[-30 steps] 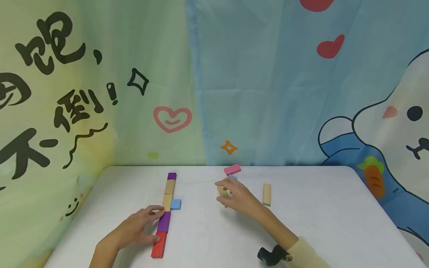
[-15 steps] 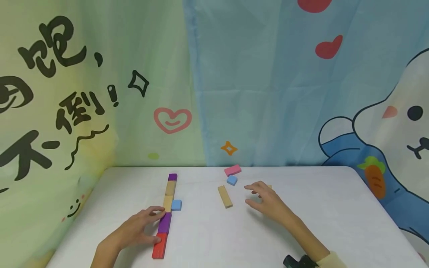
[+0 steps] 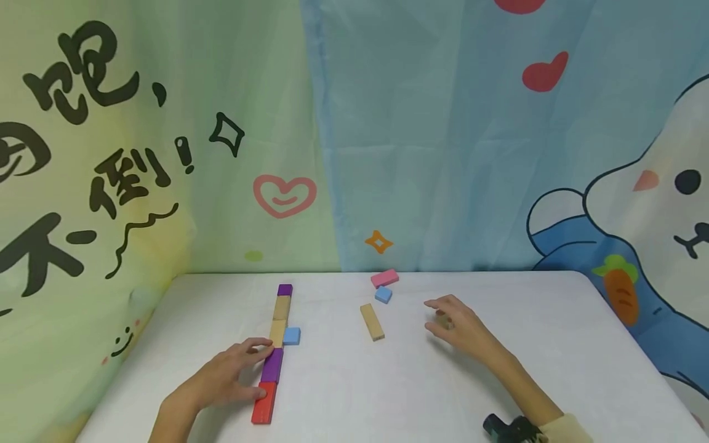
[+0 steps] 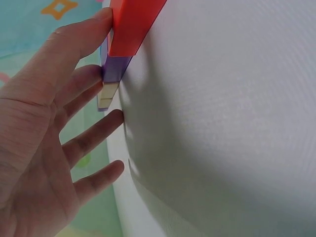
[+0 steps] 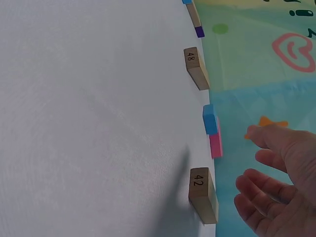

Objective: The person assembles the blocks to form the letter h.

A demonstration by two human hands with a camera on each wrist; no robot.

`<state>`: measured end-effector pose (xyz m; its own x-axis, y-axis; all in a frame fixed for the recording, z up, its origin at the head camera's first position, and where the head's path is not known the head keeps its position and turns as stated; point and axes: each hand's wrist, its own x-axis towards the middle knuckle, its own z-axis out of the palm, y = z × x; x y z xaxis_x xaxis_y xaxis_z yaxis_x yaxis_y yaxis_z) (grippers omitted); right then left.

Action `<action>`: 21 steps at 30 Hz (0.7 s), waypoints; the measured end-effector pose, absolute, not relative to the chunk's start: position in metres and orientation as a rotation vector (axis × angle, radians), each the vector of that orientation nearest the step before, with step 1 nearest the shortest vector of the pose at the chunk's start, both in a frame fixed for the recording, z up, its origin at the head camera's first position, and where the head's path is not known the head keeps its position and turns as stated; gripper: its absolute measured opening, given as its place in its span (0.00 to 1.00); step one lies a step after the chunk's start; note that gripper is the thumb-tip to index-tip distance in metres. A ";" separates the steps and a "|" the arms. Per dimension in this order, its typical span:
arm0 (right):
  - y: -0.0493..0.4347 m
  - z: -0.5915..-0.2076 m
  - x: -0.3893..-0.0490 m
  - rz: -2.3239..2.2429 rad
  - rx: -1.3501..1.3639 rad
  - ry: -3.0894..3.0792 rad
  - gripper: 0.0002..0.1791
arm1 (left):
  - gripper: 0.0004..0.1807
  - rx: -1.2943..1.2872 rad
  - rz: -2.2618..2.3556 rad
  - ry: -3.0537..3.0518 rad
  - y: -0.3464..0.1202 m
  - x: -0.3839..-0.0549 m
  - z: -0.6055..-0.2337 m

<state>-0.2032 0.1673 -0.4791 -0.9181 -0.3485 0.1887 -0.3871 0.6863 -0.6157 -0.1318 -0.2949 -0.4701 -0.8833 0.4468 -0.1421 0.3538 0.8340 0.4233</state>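
The left hand, spread, touches the red block and purple block — the right hand, also spread, is near wooden block.

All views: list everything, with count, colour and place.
Red block: 1, red, row's near end.
Purple blocks: 2, purple, beside red and at row's far end.
Row's wooden blocks: 2, tan, between the purple ones.
Loose wooden blocks: 2, tan, centre and farther right.
Blue blocks: 2, blue, beside row, far middle.
Pink block: 1, pink, behind the loose blue one.
Table: 1, white, under the blocks.
Backdrop: 1, green and blue, behind.
Device: 1, black, right wrist.
Sleeve: 1, cream, right arm.
Left hand: 1, touching the row.
Right hand: 1, near farther-right wooden block.
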 end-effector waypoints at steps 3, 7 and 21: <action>0.167 -0.479 -0.205 1.074 0.610 -2.839 0.23 | 0.42 0.613 0.565 2.782 -0.295 -0.132 -0.469; 0.165 -0.479 -0.206 1.092 0.580 -2.869 0.24 | 0.42 0.624 0.565 2.778 -0.295 -0.133 -0.470; 0.160 -0.476 -0.217 1.205 0.530 -2.942 0.25 | 0.41 0.614 0.573 2.773 -0.295 -0.132 -0.470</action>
